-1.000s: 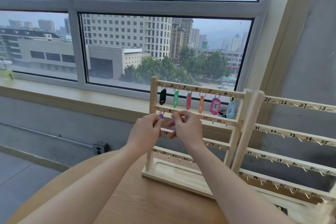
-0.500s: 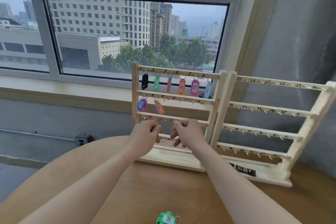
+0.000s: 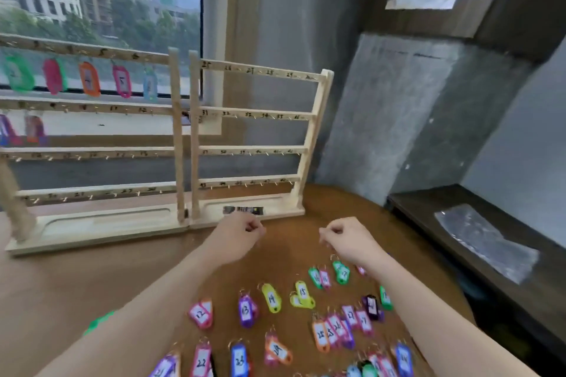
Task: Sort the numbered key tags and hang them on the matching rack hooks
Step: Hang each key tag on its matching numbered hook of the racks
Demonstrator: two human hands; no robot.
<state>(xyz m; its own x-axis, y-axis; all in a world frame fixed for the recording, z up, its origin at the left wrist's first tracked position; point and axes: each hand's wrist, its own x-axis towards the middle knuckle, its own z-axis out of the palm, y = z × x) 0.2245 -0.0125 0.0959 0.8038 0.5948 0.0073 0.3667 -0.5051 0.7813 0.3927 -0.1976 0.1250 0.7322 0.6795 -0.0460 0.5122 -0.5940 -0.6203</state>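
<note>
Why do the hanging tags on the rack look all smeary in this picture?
In the head view, motion blur smears the coloured plastic tags on the left wooden rack, and its numbers are hard to read; the yellow tag marked 14 on the round brown table reads sharper; the wide lens also tilts the rack posts.

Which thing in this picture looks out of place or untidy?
Nothing looks damaged or spilled. The loose tags lie on the table, some overlapping, waiting to be hung. Both racks stand upright. One green tag lies apart, left of the left forearm.
</note>
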